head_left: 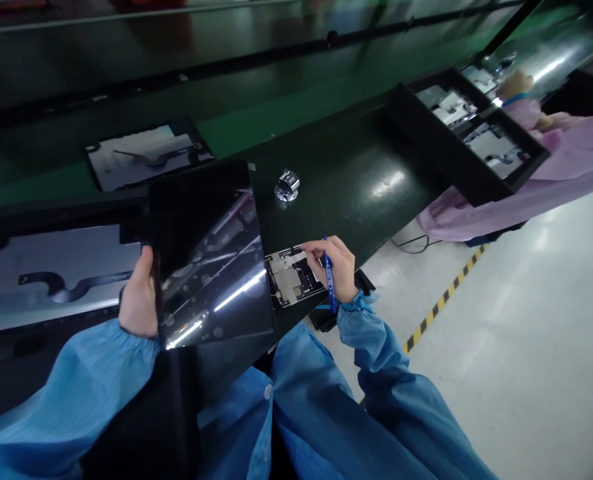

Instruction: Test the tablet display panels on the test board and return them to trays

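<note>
My left hand [139,293] grips the left edge of a glossy black screen panel [211,260], thumb on top. The panel is tilted, with smudges and bright light reflections on its face. My right hand [337,267] is closed round a slim blue stick-like tool [330,280] with pale markings; its exact kind is unclear. The fingertips of that hand are at the upper edge of an opened device body [291,277], which shows grey shielding and dark circuit parts. The screen panel hides the left part of this body.
Left lies a device part with a dark flex cable [76,287]; a similar part [141,157] lies behind. A shiny metallic roll [287,185] stands mid-bench. At right, a black divided tray [469,133] holds device parts beside a person in a pink sleeve [576,143].
</note>
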The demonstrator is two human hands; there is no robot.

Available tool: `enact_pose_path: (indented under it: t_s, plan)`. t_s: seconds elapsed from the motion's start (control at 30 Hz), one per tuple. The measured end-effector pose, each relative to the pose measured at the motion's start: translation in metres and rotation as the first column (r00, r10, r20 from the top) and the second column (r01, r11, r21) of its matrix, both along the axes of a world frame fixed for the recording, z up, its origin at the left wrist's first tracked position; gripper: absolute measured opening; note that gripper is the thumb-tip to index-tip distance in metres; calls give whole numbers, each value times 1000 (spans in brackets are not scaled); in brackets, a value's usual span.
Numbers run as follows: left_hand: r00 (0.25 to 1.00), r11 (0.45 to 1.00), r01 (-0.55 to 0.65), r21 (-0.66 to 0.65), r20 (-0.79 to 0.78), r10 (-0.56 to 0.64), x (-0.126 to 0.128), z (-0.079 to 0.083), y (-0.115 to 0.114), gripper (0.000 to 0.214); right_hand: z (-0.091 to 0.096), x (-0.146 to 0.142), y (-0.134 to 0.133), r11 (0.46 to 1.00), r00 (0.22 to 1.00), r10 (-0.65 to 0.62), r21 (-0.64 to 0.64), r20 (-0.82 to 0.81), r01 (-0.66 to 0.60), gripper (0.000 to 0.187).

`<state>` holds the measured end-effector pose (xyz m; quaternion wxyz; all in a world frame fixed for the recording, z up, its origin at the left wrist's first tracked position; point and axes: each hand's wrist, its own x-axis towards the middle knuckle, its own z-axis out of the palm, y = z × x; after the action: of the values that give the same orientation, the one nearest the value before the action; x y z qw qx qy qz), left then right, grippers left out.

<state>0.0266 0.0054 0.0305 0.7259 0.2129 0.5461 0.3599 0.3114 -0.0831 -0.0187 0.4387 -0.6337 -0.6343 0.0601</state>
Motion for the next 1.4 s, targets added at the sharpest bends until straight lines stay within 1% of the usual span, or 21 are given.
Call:
enact_pose_path:
  t_s: [0.07,0.17,0.27,0.4,0.53,0.6,0.67,0.73,0.77,0.8,0.9,0.97,1.0,1.03,1.1,1.13,1.17,1.23,1.3,1.37,1.4]
  plan:
    - [1000,1000,-12,-11,-15,12,-1,-3,4,65,-12,6,1,996,989,87,-24,121,-84,17]
    - [1000,998,3,-57,5,-2,-7,-9,7,68,-19,7,3,985,974,163,-83,157,-152,23]
    - [999,996,32,-85,44,-29,-11,-13,8,65,-18,6,3,981,976,172,-109,132,-158,27]
    - [996,997,46,-69,74,-41,-7,-7,4,63,-16,6,3,979,972,179,-126,152,-160,29]
    - [999,996,-52,-66,2,52,0,0,1,56,-16,4,3,982,971,168,-121,172,-148,30]
    - [1000,996,-28,-85,9,29,0,-1,2,58,-17,3,4,981,970,173,-116,170,-155,30]
    - [998,990,38,-133,58,-31,-2,-3,2,65,-17,3,5,979,968,188,-115,166,-170,29]
    - [996,986,58,-157,82,-45,-3,-4,2,68,-15,4,5,985,976,156,-93,151,-143,19]
    - [995,986,54,-157,87,-41,-3,-4,1,67,-14,5,4,991,985,116,-76,124,-107,12]
    - [995,987,51,-153,92,-37,-3,-4,1,66,-11,6,3,996,995,64,-60,76,-59,12]
    - [988,993,85,-88,138,-72,-1,-1,-1,62,-2,3,-4,991,984,-123,-76,-131,113,29]
    - [975,991,127,-31,188,-119,0,0,-2,59,3,-5,-10,987,971,-141,-109,-191,122,32]
    - [969,991,131,-11,214,-126,0,0,-3,58,4,-10,-12,991,984,-73,-123,-165,52,32]
    - [963,992,124,-3,240,-120,0,1,-3,57,4,-16,-15,989,993,47,-137,-108,-62,30]
    - [959,996,87,-30,275,-76,0,2,-3,54,0,-28,-18,935,949,313,-191,40,-300,33]
    - [956,995,73,-62,290,-52,1,2,-3,53,-2,-32,-20,901,911,399,-228,102,-369,37]
    - [953,994,55,-97,303,-23,1,3,-3,53,-6,-34,-20,881,886,440,-261,145,-395,43]
    - [941,988,19,-156,336,35,4,4,-4,53,-10,-34,-20,886,894,417,-291,165,-360,49]
    - [924,981,-34,-191,369,104,8,5,-5,55,-9,-32,-19,902,932,351,-300,94,-310,45]
    - [911,976,-86,-198,382,158,12,6,-9,54,1,-34,-16,932,968,231,-262,-97,-249,40]
    - [908,975,-103,-197,383,173,13,6,-11,53,9,-39,-15,951,961,165,-225,-222,-215,41]
